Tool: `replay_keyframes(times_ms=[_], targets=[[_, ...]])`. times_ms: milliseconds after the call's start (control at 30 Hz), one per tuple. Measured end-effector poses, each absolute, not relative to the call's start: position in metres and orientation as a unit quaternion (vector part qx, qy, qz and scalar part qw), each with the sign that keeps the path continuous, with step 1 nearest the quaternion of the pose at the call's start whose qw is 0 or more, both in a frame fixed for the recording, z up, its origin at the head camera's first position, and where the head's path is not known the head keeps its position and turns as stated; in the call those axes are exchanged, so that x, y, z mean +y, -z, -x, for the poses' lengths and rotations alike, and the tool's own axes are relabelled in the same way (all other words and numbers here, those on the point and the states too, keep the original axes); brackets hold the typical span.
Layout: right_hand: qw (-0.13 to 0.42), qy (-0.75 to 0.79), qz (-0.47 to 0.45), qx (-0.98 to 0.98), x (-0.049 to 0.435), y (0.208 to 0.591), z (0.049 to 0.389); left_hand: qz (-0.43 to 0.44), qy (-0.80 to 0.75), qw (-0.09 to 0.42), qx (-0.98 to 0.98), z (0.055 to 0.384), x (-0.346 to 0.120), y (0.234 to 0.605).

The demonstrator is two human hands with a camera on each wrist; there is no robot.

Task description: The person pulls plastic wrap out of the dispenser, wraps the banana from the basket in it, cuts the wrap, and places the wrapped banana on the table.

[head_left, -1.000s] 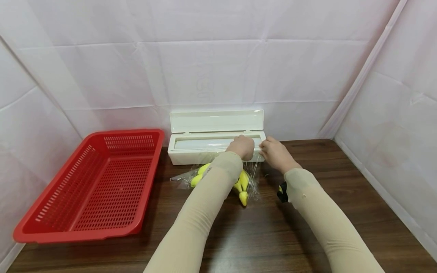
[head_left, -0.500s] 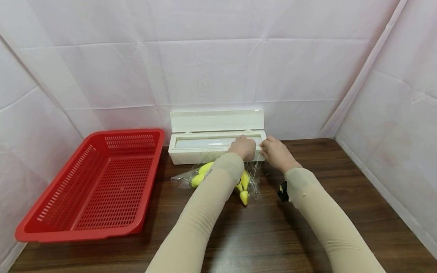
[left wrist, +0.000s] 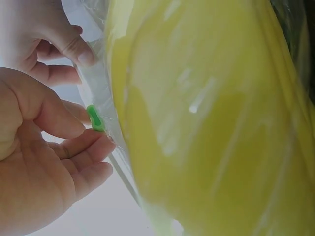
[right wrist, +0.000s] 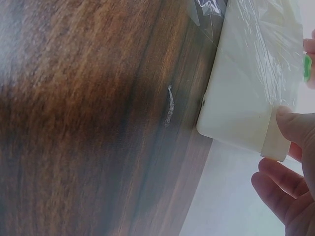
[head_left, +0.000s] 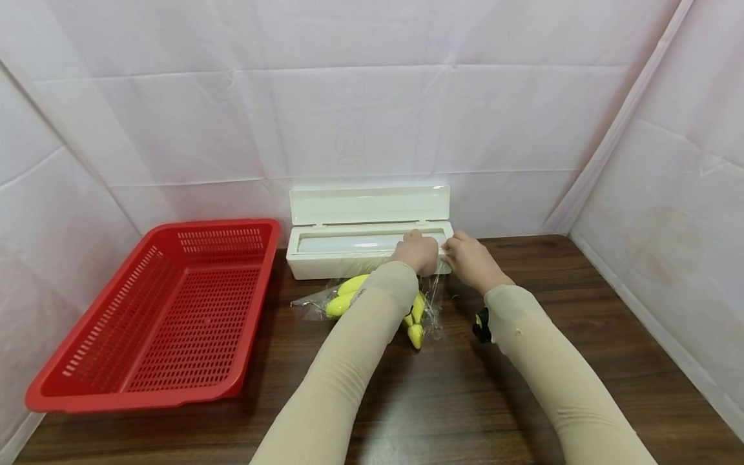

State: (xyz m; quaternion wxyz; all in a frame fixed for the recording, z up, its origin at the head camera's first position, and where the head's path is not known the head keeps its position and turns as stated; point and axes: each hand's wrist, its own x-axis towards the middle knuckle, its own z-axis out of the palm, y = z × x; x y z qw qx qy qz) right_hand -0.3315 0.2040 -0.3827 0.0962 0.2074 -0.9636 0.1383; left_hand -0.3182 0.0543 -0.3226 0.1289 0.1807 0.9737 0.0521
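Observation:
A long white cling film box (head_left: 325, 265) stands against the back wall with its lid up and a film roll (head_left: 349, 244) inside. My left hand (head_left: 417, 253) is at its front edge, thumb and fingers pinching a small green slide cutter (left wrist: 95, 118). At the box's right end, my right hand (head_left: 469, 263) grips the corner, thumb on the front strip in the right wrist view. Clear film (right wrist: 268, 54) hangs over the box front and lies around a bunch of yellow bananas (head_left: 345, 297). My left forearm covers part of the bananas in the head view.
A red perforated basket (head_left: 232, 381) sits on the left of the dark wooden table (head_left: 442, 400). White cloth walls (head_left: 360, 123) enclose the back and sides. A small clear scrap (right wrist: 170, 107) lies on the table before the box.
My left hand has slid slightly right along the box's front edge, closer to my right hand. The right hand, box and basket have stayed in place.

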Motion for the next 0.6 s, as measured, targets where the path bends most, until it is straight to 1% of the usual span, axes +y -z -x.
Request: replay_keyframes(times_ms=[600], targets=[[0.097, -0.142, -0.211, -0.962, 0.2048, 0.3832, 0.3313, -0.187, -0.054, 0.133, 0.972, 0.3186, 0.0586, 0.3252]])
